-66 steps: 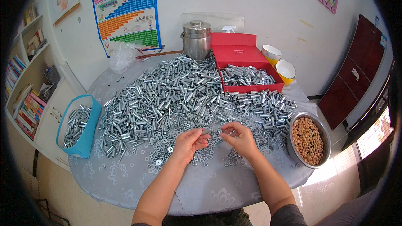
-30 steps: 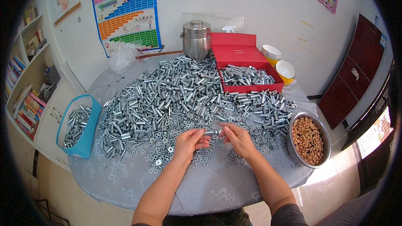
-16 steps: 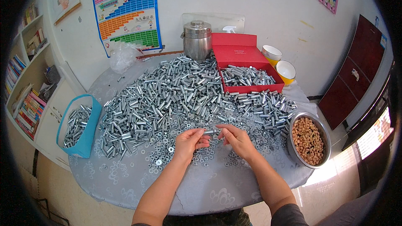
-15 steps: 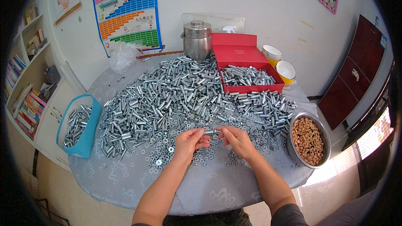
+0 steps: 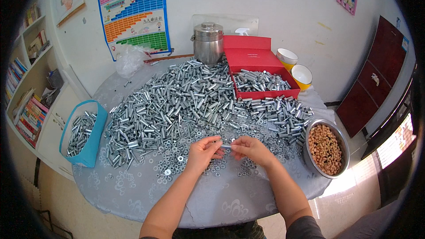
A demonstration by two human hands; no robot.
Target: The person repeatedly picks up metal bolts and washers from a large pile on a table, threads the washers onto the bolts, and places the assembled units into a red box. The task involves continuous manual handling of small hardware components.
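My left hand (image 5: 202, 152) and my right hand (image 5: 250, 148) meet over the near middle of a round grey table (image 5: 133, 194). Between their fingertips they hold one small silver bolt (image 5: 226, 145), lying sideways. Just under and around the hands lie several loose washers and nuts (image 5: 177, 163). Beyond them spreads a large heap of silver bolts and sleeves (image 5: 186, 102).
A red box (image 5: 261, 82) with finished metal parts stands at the back right, a steel pot (image 5: 208, 44) behind it. A blue bag (image 5: 84, 135) of parts hangs at the left edge. A steel bowl (image 5: 326, 148) of brown pieces sits at the right, with two yellow cups (image 5: 294, 68) behind it.
The hands have stayed in nearly the same spot, turning the small bolt between the fingertips. Nothing else on the table has moved.
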